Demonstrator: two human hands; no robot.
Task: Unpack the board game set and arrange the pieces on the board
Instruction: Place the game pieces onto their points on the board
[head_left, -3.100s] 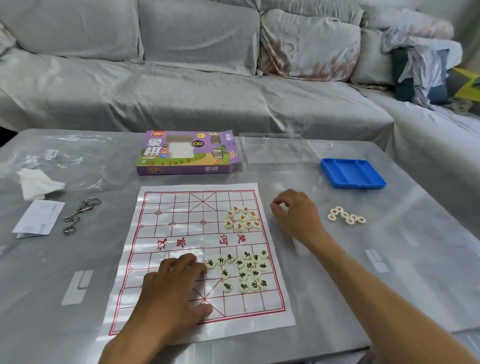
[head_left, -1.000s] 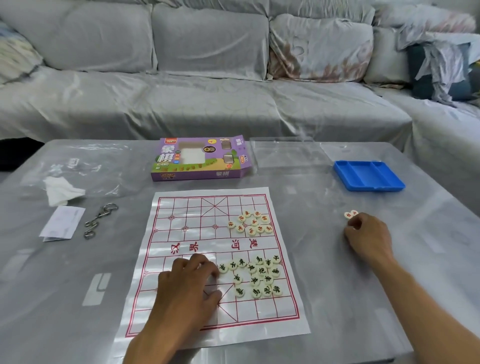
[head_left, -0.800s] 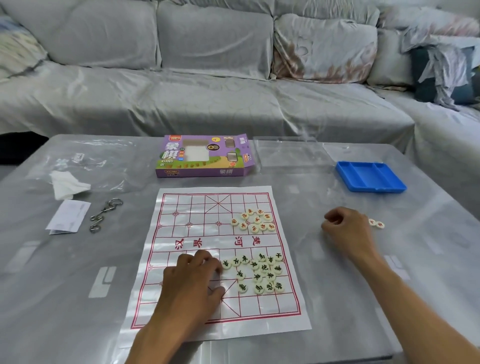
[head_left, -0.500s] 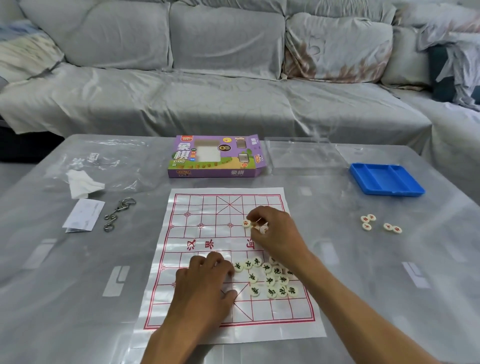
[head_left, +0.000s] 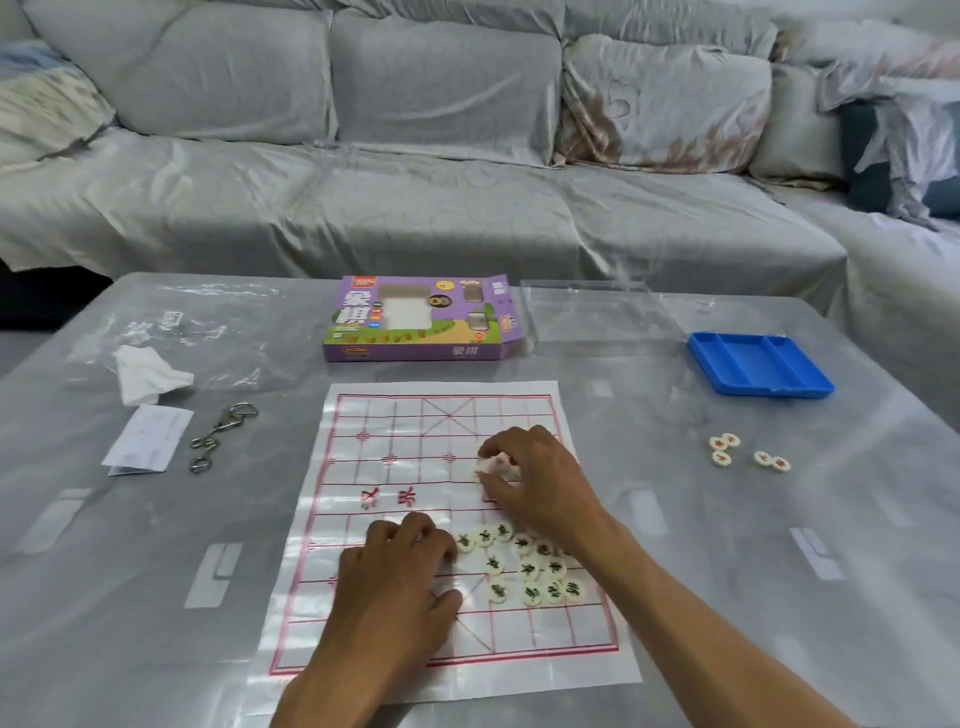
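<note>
Nearest the camera, the left hand lies palm down on the near half of the paper board, its fingers bent at the knuckles and pressing the sheet flat, with nothing held in them; the fingertips end just beside a cluster of dark-marked pieces that sits on the board's near right part. The right forearm crosses over the edge of that cluster, and the right hand is a little farther on, over the right side of the board near its middle line, fingers curled down around a few pale pieces with red marks; the thumb and forefinger seem to pinch them, though blur and the hand itself hide how many there are. The board lies flat on the grey table, which is covered with clear film. To the right, well apart from the board, five red-marked pieces lie loose on the table in a group of three and a pair. Farther back on that side is an open blue tray with compartments. Left of the board lie a folded paper slip, a metal ring puzzle and a crumpled white tissue. Beyond the board's far edge stands the purple game box, with a clear plastic lid just to its right. Behind the table runs a grey covered sofa.
</note>
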